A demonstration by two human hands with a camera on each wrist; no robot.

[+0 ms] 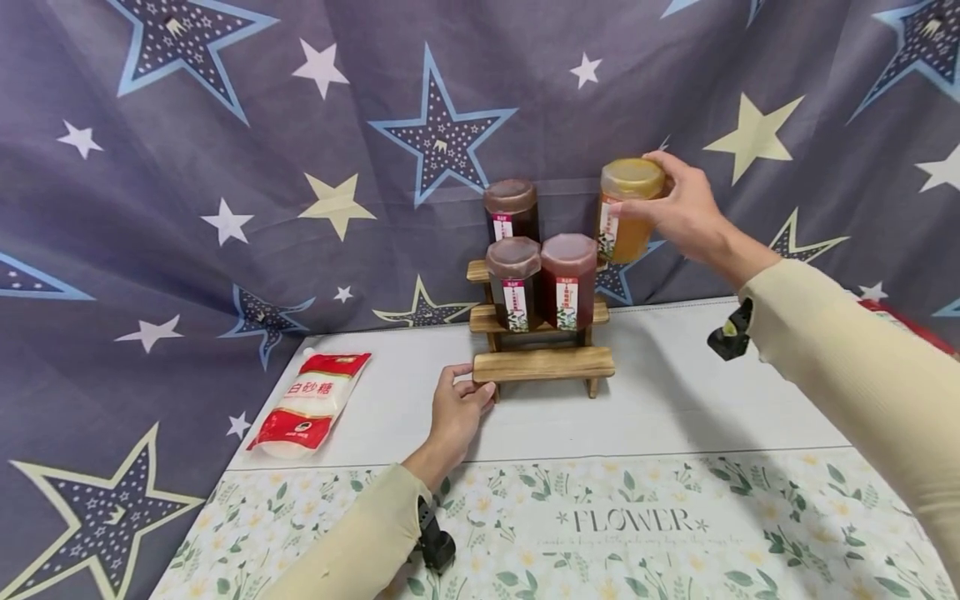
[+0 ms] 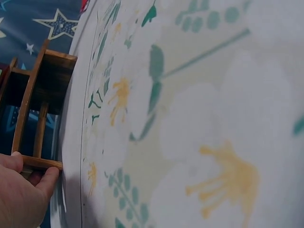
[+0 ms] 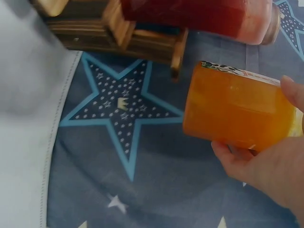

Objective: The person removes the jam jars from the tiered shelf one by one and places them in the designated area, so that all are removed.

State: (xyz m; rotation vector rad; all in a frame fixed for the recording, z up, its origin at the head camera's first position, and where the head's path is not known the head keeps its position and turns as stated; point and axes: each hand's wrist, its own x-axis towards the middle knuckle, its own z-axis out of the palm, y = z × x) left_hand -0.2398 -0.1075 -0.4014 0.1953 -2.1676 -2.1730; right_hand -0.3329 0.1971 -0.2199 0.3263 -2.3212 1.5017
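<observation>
My right hand grips a jar of orange-yellow contents near its yellow lid, holding it up at the right of a stepped wooden rack. In the right wrist view, the jar's base is apart from the rack. At the left end of the rack's lowest step, my left hand pinches the wood between thumb and fingers. A dark jar stands on the top step. On the middle step, another dark jar and a red jar stand side by side.
A red and white bag of white sugar lies on the table's left. At the right edge, a red packet is partly hidden by my sleeve. A star-patterned curtain hangs close behind the rack; a floral cloth covers the table's front.
</observation>
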